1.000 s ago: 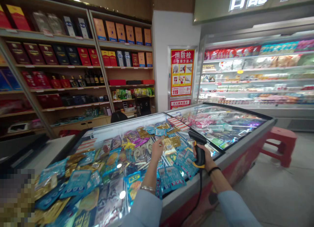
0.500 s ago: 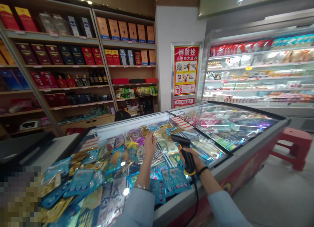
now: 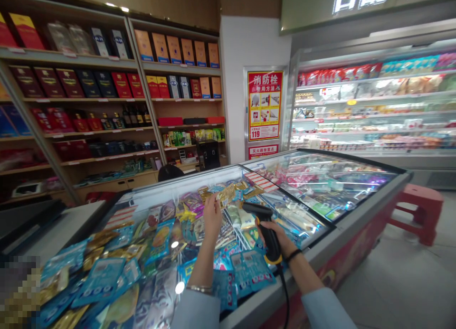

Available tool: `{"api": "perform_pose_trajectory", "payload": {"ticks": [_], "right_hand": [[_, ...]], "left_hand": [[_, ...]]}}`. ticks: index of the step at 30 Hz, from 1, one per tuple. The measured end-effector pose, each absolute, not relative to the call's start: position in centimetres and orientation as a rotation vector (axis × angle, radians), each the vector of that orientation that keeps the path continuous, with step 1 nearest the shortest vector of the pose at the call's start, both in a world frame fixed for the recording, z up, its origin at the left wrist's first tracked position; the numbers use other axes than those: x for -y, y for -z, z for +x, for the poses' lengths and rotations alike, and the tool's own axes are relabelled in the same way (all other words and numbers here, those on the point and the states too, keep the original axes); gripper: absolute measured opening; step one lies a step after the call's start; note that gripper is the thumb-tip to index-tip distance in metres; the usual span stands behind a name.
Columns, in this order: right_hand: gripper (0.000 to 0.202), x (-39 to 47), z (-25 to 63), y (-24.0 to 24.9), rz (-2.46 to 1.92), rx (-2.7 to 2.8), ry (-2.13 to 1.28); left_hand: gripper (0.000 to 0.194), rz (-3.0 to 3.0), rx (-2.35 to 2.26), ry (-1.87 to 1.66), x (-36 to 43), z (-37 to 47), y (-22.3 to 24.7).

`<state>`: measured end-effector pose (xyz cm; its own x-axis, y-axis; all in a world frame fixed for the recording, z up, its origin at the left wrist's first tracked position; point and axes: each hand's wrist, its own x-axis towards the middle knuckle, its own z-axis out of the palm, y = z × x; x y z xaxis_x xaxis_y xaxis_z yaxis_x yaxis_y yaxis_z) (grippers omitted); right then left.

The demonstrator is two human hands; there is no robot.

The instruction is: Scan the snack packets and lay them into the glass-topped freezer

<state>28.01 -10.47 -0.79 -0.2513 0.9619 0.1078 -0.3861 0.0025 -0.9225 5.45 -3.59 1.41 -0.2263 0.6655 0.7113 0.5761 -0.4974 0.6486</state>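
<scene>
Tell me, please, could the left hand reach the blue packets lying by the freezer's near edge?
Probably yes: the left hand holds a gold packet above the open freezer, and the blue packets lie uncovered, closer in.

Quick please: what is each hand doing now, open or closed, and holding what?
Left hand: closed on a gold packet, lifted over the freezer.
Right hand: closed on the scanner grip.

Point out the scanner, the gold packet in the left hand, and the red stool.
scanner (image 3: 266, 227), head view, on its black handle.
gold packet (image 3: 227, 194), head view, middle of the wrapper.
red stool (image 3: 420, 198), head view, on its seat.
</scene>
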Motion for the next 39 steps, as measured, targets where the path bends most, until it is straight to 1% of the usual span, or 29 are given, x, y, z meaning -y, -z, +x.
{"api": "perform_pose_trajectory", "payload": {"ticks": [16,19,23,27,30,34,39], "right_hand": [[0.034,10.8,28.3,-0.2,-0.771,1.123,-1.510],[0.032,11.1,28.5,-0.1,-0.775,1.110,-1.505],[0.027,11.9,28.9,-0.2,-0.728,1.123,-1.510],[0.027,13.1,27.9,-0.8,-0.717,1.211,-1.510],[0.027,14.5,24.9,-1.9,-0.649,1.250,-1.542],[0.027,16.5,18.2,-3.7,-0.536,1.273,-1.643],[0.027,17.9,8.7,-5.2,-0.422,1.273,-1.674]], "left_hand": [[0.033,1.894,-1.516,-1.804,4.0,5.8,-1.6],[0.034,1.855,-1.538,-1.800,4.7,5.7,-2.4],[0.036,1.726,-1.532,-1.895,6.2,4.0,-4.6],[0.036,1.635,-1.563,-2.035,9.1,-0.5,-7.2],[0.035,1.600,-1.655,-2.107,12.3,-5.4,-8.7],[0.034,1.419,-1.880,-2.178,17.0,-13.4,-9.5],[0.034,1.109,-2.217,-2.116,22.9,-23.2,-8.7]]}}
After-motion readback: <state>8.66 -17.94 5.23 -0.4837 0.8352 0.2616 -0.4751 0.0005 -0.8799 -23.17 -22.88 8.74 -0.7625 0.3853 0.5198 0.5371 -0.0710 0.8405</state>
